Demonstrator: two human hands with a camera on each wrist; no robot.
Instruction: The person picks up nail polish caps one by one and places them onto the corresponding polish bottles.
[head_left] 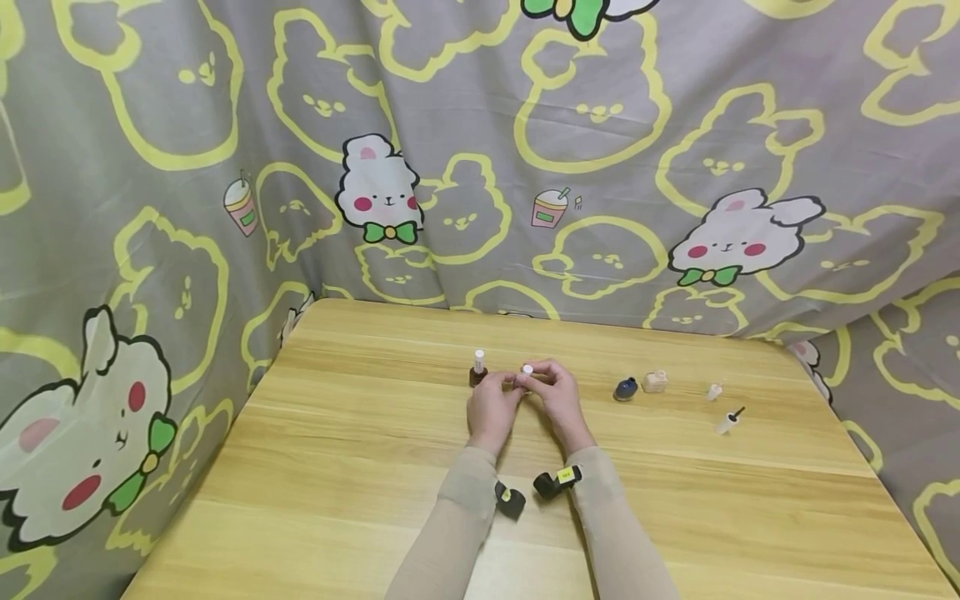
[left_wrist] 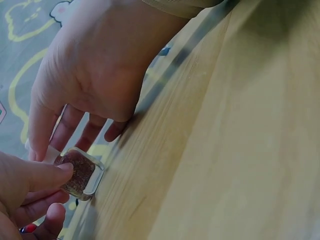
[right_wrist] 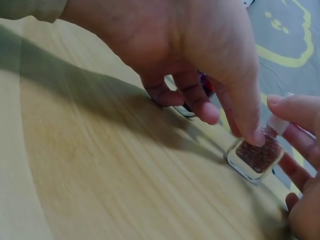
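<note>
My left hand (head_left: 495, 412) pinches the square glass body of a small nail polish bottle (left_wrist: 80, 172) filled with brownish-red glitter. Its thumb lies flat against the glass in the left wrist view. My right hand (head_left: 561, 402) pinches the bottle's white cap (head_left: 528, 370) between thumb and forefinger. The bottle is tilted and its cap sits at the neck; whether it is fully closed I cannot tell. Just beyond the left hand stands a dark red nail polish bottle (head_left: 477, 377) with a tall white cap on, partly hidden by that hand.
To the right stand a dark blue bottle (head_left: 625, 389) and a beige bottle (head_left: 656, 382), both uncapped. A white cap (head_left: 714, 391) and another white cap with its brush showing (head_left: 727, 423) lie farther right. A patterned curtain (head_left: 465, 192) borders the wooden table (head_left: 315, 467).
</note>
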